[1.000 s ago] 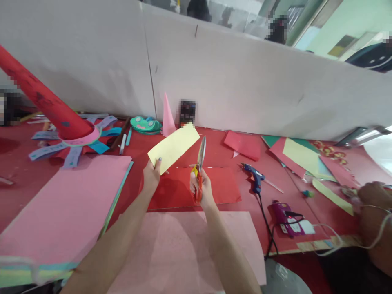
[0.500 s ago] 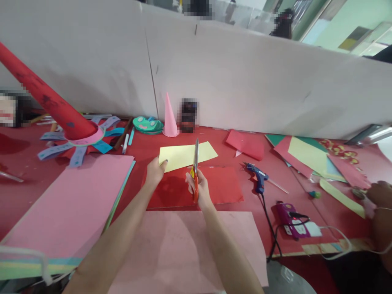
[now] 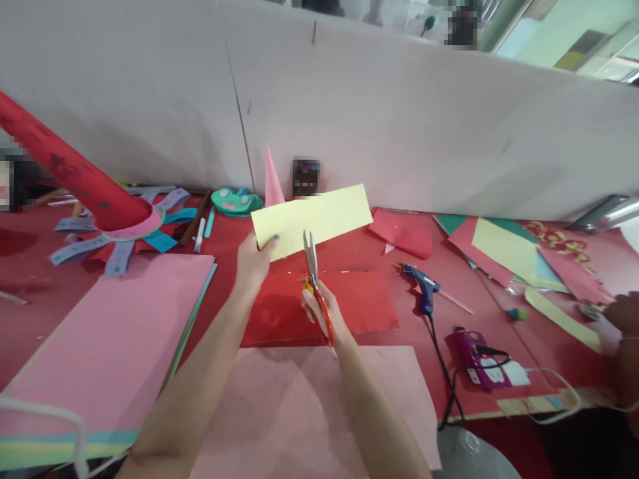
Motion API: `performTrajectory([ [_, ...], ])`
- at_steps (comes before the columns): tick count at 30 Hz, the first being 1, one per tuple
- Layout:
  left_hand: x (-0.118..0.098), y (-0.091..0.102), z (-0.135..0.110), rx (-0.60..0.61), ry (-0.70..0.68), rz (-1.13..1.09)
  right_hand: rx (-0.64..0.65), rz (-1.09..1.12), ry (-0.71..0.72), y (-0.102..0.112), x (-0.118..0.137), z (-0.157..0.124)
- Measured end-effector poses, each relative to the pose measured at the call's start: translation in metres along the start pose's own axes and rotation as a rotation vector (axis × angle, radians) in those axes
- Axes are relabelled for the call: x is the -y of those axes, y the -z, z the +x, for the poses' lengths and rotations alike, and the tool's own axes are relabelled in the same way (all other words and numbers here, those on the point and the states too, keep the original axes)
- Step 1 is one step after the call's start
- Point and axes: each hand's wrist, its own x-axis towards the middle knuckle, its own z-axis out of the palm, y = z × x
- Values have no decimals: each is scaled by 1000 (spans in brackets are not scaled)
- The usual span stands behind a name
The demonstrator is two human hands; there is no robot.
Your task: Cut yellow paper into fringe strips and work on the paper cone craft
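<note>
A pale yellow strip of paper point(image 3: 324, 216) is pinched at its lower left corner by my left hand point(image 3: 254, 266), thumb on the near face. My right hand point(image 3: 324, 309) is closed around the orange handles of a pair of scissors point(image 3: 312, 263). Their blades are slightly parted and point up, in front of the strip's lower edge; whether they touch the paper I cannot tell. Under both hands lies a red paper sheet point(image 3: 359, 303) on the table, with a larger pink sheet point(image 3: 299, 412) nearer to me. The strip covers the lower part of a pink paper cone point(image 3: 272, 176).
A blue glue gun point(image 3: 424, 286) lies to the right, its cord running towards a purple power strip point(image 3: 479, 362). Stacked coloured paper point(image 3: 110, 332) and a red paper tube point(image 3: 74, 176) occupy the left. Another person's hand point(image 3: 624, 316) rests at the far right.
The yellow strip has risen and its face has turned more towards me. The scissors have tilted to the left and their blades have parted.
</note>
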Motion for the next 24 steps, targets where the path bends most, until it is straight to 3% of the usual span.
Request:
performTrajectory([
  [9,-4,10,1,-117,-60,-240,-303,-424,79,4,5,-1],
  [15,-8,13,1,-164,-129,-308,-165,-488,100,1,1,-2],
  [19,-15,18,-2,-231,-137,-240,-192,-476,89,-5,-3,-4],
  [24,-20,17,-6,-208,-131,-212,-142,-411,75,-6,-5,-6],
])
